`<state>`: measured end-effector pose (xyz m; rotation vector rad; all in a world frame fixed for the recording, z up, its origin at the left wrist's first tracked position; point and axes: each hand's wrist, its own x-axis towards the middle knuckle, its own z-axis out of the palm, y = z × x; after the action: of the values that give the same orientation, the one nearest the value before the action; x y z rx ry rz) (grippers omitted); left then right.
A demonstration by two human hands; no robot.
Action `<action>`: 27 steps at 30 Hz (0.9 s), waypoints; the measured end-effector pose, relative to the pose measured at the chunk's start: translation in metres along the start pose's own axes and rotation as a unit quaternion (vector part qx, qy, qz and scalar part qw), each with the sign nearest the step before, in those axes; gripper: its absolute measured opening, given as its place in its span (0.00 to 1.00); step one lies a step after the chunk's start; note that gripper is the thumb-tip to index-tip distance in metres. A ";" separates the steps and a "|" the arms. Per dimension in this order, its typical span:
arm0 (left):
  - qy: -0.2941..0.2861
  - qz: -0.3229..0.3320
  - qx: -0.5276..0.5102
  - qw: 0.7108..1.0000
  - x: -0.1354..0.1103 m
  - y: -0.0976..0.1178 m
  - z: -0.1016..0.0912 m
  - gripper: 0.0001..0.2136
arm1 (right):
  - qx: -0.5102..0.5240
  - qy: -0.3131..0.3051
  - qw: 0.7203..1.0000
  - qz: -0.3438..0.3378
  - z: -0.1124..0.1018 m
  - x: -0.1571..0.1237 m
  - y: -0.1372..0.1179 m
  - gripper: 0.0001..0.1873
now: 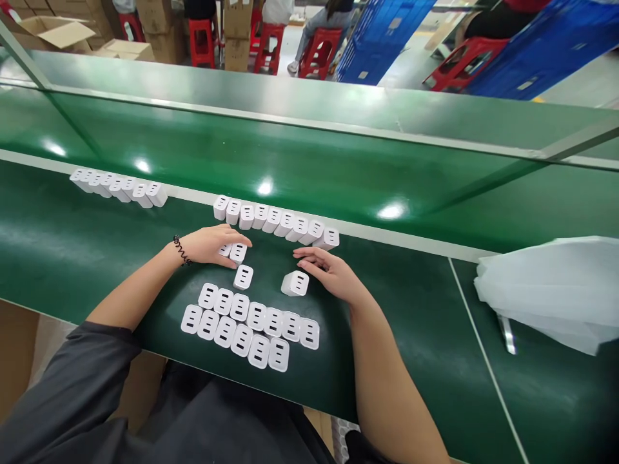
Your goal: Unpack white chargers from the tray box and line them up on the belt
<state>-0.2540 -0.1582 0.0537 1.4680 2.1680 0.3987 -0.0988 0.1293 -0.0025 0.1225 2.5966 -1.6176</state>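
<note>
My left hand (213, 246), with a black coil band at the wrist, has its thumb and fingers around two white USB chargers (237, 253). Just below its thumb stands a single charger (243, 277), apart from the others. My right hand (325, 270) is open, its fingers stretched leftward over the green bench. Beside those fingers a tilted charger (296, 283) shows its port face. Closer to my body, several chargers (240, 308) make two staggered rows, ports upward. A further row of chargers (273, 219) stands along the back edge.
Another charger row (116, 185) stands at the back left. On the right lies a white translucent bag (551, 290) near a metal strip (507, 335). A raised green shelf (309, 96) spans the far side. Beyond it are red stools, blue crates (382, 45), cartons and seated people.
</note>
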 end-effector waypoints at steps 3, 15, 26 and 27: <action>0.015 -0.038 0.009 0.999 -0.004 -0.007 -0.006 0.24 | -0.005 -0.001 1.000 0.000 -0.001 0.001 0.002 0.23; 0.087 -0.242 0.016 0.966 -0.070 -0.067 -0.047 0.24 | -0.022 0.004 1.000 0.006 -0.002 0.005 0.004 0.28; 0.155 -0.387 0.023 0.909 -0.181 -0.127 -0.069 0.29 | -0.036 0.009 0.999 0.002 -0.001 0.012 0.005 0.28; 0.161 -0.396 0.026 0.904 -0.187 -0.133 -0.073 0.30 | -0.036 0.008 0.999 0.001 -0.001 0.011 0.004 0.27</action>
<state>-0.3412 -0.3796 0.0918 0.4470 2.8175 0.2943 -0.1097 0.1323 -0.0067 0.1334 2.6612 -1.5268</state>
